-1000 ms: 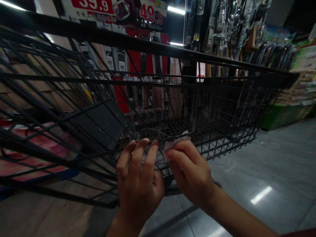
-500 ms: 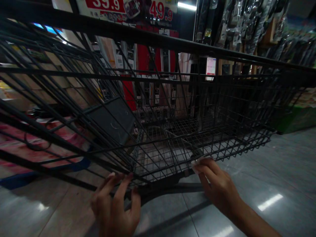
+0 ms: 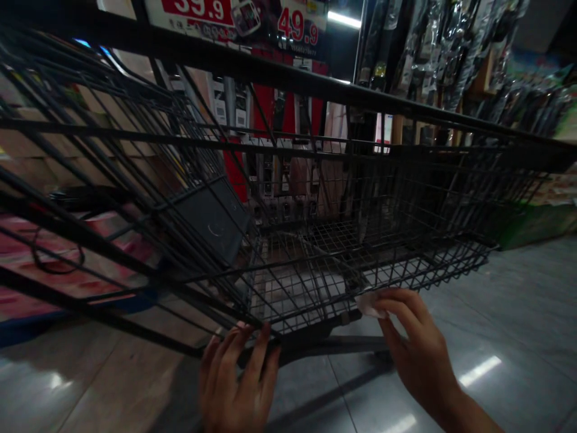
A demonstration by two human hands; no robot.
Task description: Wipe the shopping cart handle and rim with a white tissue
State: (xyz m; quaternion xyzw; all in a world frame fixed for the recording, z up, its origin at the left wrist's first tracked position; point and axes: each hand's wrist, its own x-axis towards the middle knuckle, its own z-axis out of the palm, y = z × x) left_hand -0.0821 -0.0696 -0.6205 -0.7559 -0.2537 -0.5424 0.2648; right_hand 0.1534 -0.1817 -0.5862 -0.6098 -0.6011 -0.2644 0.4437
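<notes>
A black wire shopping cart (image 3: 288,264) fills most of the view, seen from its side. The fingers of my left hand (image 3: 238,379) curl over the lower frame at the cart's near corner. My right hand (image 3: 417,337) pinches a small white tissue (image 3: 372,304) between thumb and fingers. That tissue touches the bottom edge of the basket, to the right of my left hand. Inside the cart, a dark grey flap (image 3: 211,219) leans at a slant.
Behind the cart stands a rack with red and pale packaged goods (image 3: 270,108) below price signs (image 3: 295,27). Plastic-wrapped items hang at the upper right (image 3: 446,54). Pink packages (image 3: 103,246) lie at the left. Glossy floor tiles (image 3: 509,300) reflect lights.
My left hand has shifted right and slightly down along the cart's lower frame. My right hand has moved slightly right with the tissue, which shows more now.
</notes>
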